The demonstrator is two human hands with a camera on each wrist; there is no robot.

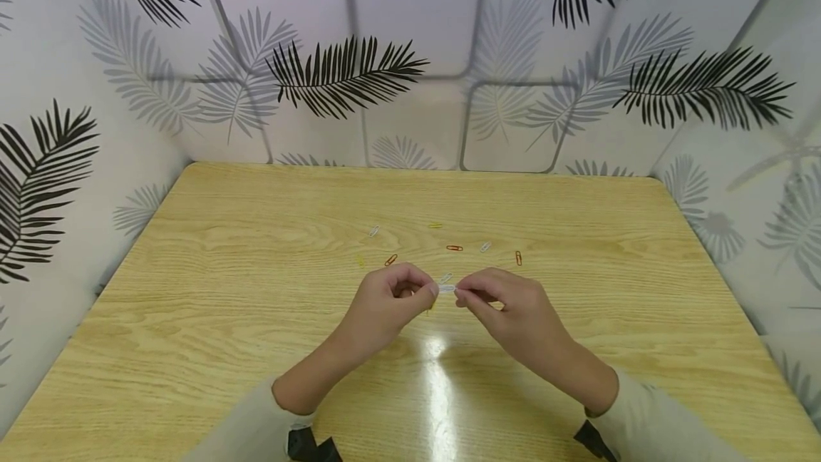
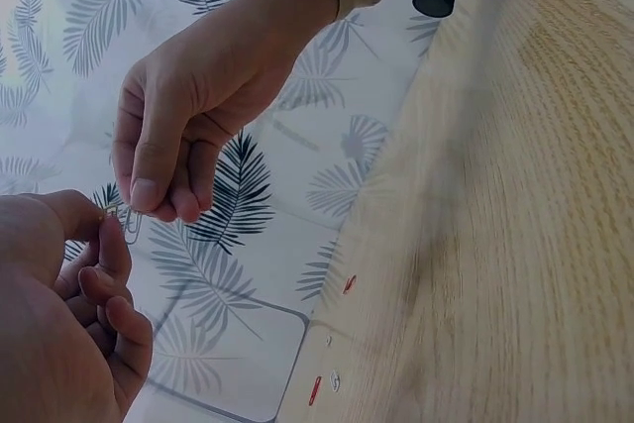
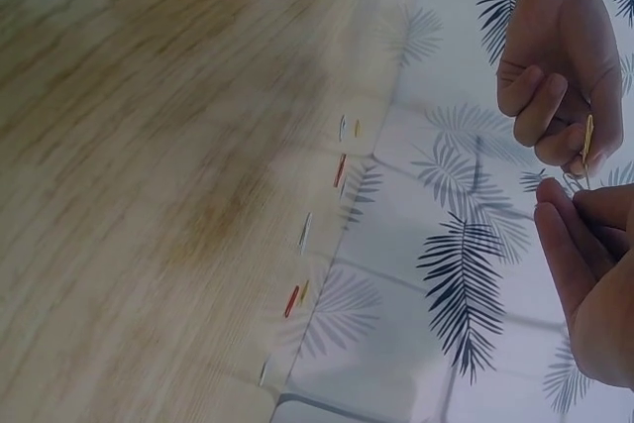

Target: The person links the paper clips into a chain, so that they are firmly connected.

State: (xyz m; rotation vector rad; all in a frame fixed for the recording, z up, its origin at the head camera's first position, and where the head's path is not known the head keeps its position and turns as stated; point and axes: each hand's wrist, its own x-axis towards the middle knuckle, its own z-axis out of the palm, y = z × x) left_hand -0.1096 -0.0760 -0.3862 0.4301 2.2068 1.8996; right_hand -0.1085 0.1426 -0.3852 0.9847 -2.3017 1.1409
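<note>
Both hands meet over the table, fingertips a short gap apart. My left hand [image 1: 394, 298] pinches between thumb and forefinger at a yellow paper clip [image 3: 588, 141], which sticks out from its fingertips. Spanning the gap is a white paper clip [image 1: 446, 289], its far end pinched by my right hand [image 1: 516, 309]. The fingertips partly hide both clips. Another white clip [image 1: 445, 277] shows just beyond the fingers in the head view.
Farther back on the wooden table [image 1: 224, 269] lie several loose paper clips, among them a red one [image 1: 455, 248], a yellow one [image 1: 435, 225] and a white one [image 1: 374, 231]. A leaf-patterned covering [image 1: 417, 120] rises behind the table's back edge.
</note>
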